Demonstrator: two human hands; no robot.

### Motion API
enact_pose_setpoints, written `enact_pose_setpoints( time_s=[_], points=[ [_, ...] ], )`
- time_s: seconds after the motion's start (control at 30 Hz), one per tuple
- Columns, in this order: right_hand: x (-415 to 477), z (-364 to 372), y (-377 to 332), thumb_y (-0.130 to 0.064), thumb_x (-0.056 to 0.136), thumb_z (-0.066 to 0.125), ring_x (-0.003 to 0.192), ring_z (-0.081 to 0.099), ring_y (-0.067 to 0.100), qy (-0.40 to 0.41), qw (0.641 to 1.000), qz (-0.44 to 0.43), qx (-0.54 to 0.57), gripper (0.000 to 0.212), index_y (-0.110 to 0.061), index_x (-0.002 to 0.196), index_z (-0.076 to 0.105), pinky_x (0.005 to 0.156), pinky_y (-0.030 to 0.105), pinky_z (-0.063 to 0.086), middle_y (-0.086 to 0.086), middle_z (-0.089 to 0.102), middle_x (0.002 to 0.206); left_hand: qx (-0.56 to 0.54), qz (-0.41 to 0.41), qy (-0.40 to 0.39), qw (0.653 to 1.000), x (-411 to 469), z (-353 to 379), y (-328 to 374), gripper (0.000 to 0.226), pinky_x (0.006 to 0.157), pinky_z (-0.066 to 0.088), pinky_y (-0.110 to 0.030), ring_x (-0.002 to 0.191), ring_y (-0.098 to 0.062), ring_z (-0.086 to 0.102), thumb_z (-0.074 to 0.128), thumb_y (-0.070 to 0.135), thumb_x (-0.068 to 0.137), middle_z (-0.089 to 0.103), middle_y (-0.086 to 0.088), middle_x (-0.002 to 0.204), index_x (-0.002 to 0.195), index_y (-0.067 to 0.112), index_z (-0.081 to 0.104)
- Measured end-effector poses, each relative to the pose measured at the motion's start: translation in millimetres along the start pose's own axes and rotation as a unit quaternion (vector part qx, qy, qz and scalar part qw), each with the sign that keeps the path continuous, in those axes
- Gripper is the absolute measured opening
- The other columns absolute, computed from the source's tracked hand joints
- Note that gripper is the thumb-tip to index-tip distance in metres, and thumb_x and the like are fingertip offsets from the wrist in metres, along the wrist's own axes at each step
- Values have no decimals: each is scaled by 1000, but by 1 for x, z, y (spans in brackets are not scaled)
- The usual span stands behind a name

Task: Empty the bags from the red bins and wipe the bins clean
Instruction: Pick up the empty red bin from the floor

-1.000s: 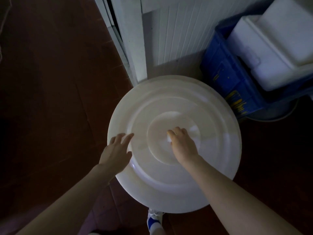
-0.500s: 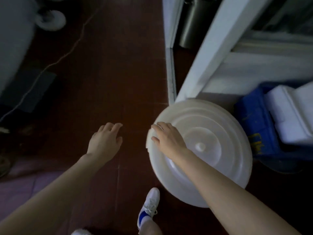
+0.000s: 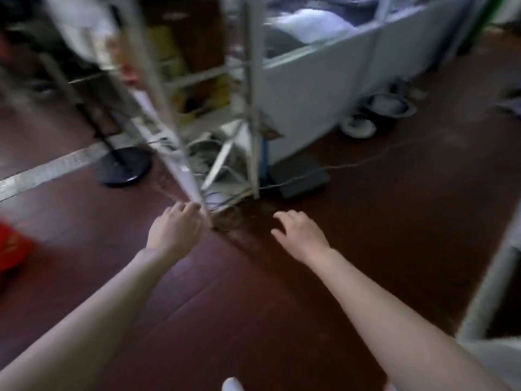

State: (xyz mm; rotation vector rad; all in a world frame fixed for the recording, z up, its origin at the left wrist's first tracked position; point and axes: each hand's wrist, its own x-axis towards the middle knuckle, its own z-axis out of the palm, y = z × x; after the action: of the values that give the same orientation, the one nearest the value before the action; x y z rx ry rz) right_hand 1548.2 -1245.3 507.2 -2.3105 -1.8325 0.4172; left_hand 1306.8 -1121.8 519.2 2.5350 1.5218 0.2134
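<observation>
Far at the left edge, a blurred red plastic bin (image 3: 11,246) sits on the dark red-brown floor (image 3: 394,221), well apart from both hands. Beyond it stands a black round stand base (image 3: 125,167), then a grey metal shelving frame (image 3: 253,108) holding smeared clutter. The left hand (image 3: 176,230) hangs near the frame's foot, fingers loosely bent, holding nothing. The right hand (image 3: 301,235) hovers over the floor, fingers spread and relaxed, likewise empty. Behind it rises a pale blue-white cabinet (image 3: 310,88), with white bowls (image 3: 358,127) on the floor beside it.
</observation>
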Motion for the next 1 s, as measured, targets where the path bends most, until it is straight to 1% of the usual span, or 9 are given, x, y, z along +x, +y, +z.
enact_pose_setpoints(
  time_s=[0.1, 0.2, 0.3, 0.47, 0.57, 0.7, 0.87, 1.0],
  points=[
    [64, 0, -118, -40, 97, 48, 127, 44, 28, -22, 995, -99, -17, 47, -20, 140, 45, 105, 39, 38, 7, 51, 138, 27, -112, 37, 993, -19, -60, -109, 40, 85, 47, -42, 110, -34, 54, 52, 23, 90, 56, -10, 119, 129, 21, 53],
    [114, 9, -227, -40, 97, 50, 127, 46, 28, -39, 978, -204, -31, 46, -19, 137, 48, 104, 38, 39, 9, 53, 136, 65, -188, 67, 978, -47, -97, -201, 37, 82, 49, -43, 107, -34, 57, 52, 26, 92, 58, -10, 115, 128, 19, 54],
    [148, 21, -324, -42, 97, 49, 125, 47, 28, -63, 948, -302, -73, 47, -20, 138, 45, 102, 39, 41, 7, 52, 134, 104, -258, 61, 959, -80, -121, -274, 36, 80, 47, -40, 107, -32, 58, 52, 34, 93, 59, -9, 114, 127, 19, 54],
    [200, 44, -458, -43, 98, 47, 125, 45, 27, -97, 899, -409, -121, 49, -20, 140, 43, 101, 42, 42, 6, 51, 134, 107, -374, 54, 920, -114, -142, -375, 38, 86, 47, -39, 112, -28, 55, 49, 38, 94, 59, -6, 117, 129, 22, 51],
    [238, 56, -524, -44, 97, 48, 125, 45, 26, -95, 872, -457, -146, 48, -21, 139, 44, 99, 41, 43, 4, 51, 134, 115, -421, 56, 898, -113, -150, -428, 39, 86, 47, -38, 112, -27, 55, 48, 38, 95, 58, -5, 118, 131, 23, 50],
    [303, 68, -602, -44, 97, 48, 126, 45, 24, -91, 848, -498, -159, 47, -22, 138, 45, 99, 40, 43, 3, 52, 134, 86, -471, 71, 875, -89, -166, -495, 39, 87, 48, -39, 114, -27, 55, 48, 35, 94, 58, -5, 119, 131, 22, 50],
    [392, 86, -689, -45, 96, 50, 124, 48, 24, -91, 827, -529, -168, 46, -23, 136, 46, 98, 39, 45, 3, 55, 131, 72, -519, 78, 848, -54, -188, -577, 36, 84, 48, -39, 113, -26, 56, 47, 35, 95, 58, -4, 119, 129, 23, 51],
    [448, 112, -755, -45, 95, 52, 123, 48, 24, -117, 819, -535, -169, 46, -23, 135, 47, 99, 39, 45, 3, 55, 131, 61, -535, 70, 840, -31, -194, -642, 35, 81, 47, -38, 111, -26, 56, 46, 35, 95, 59, -3, 118, 128, 24, 50]
  ],
)
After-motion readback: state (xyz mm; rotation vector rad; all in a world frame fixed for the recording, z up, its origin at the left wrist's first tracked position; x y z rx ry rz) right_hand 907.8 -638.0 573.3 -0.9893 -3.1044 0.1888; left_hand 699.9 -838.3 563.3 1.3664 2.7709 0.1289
